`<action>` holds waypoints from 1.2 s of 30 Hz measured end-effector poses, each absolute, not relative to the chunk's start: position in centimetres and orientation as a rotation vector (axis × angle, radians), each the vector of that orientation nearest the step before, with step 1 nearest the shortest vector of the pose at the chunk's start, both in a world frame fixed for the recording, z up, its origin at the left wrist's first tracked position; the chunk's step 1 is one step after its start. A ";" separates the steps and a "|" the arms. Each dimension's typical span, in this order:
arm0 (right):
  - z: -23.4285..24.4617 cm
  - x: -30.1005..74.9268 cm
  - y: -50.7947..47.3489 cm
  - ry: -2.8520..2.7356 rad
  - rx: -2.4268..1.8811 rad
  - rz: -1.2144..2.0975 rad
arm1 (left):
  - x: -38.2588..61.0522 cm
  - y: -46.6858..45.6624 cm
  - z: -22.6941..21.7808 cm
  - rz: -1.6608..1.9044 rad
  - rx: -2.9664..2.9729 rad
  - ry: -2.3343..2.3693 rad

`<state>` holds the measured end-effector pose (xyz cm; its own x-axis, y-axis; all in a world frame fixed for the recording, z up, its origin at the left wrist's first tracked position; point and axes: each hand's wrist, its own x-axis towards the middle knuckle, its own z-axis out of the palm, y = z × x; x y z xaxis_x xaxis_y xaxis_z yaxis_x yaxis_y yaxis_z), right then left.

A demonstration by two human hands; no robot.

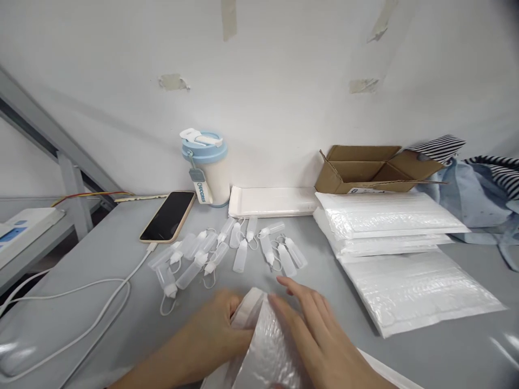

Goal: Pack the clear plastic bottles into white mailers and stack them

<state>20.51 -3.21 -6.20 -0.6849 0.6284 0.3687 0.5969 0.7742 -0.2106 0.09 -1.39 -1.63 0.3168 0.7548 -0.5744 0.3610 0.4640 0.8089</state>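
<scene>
One camera, worn on the person's head, looked forward and down across the gray table [121, 335] to the white wall [284, 113] on the far side. From close above, it saw the left hand [227, 329] and right hand [318, 335] at the near side.

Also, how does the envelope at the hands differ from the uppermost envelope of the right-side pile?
The handled envelope has its mouth spread open; the uppermost envelope lies flat. The left hand grips the handled envelope; no hand touches the uppermost one. Both look white and shiny.
</scene>
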 end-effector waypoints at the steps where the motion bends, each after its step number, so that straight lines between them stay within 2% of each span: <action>1: -6.4 20.5 -3.2 -2.569 -0.909 0.083 | 0.3 -1.5 -1.8 0.346 1.097 1.247; 6: -7.7 20.2 -3.6 -2.648 -0.914 -0.006 | 1.2 -1.6 -3.3 0.498 1.047 1.244; 10: -6.9 20.0 -3.8 -2.606 -0.971 0.110 | 1.0 -1.5 -3.7 0.560 1.168 1.300; 17: -4.3 20.6 -2.7 -2.332 -1.130 0.315 | -1.7 -0.2 -4.3 0.798 2.052 1.736; 23: -4.3 20.7 -2.1 -2.307 -1.163 0.449 | -2.3 0.6 -5.5 0.514 2.595 1.678; 28: -4.9 20.6 -2.4 -2.343 -1.184 0.389 | -2.4 0.7 -5.5 0.467 2.572 1.715; 36: -5.5 20.2 -2.9 -2.427 -1.262 0.448 | -3.8 0.5 -2.7 0.978 2.086 1.818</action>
<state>20.23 -2.86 -5.55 -0.5317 0.8289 0.1740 0.7122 0.5488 -0.4377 -3.80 0.52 -2.72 0.0208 0.9396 0.3416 0.8026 -0.2194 0.5547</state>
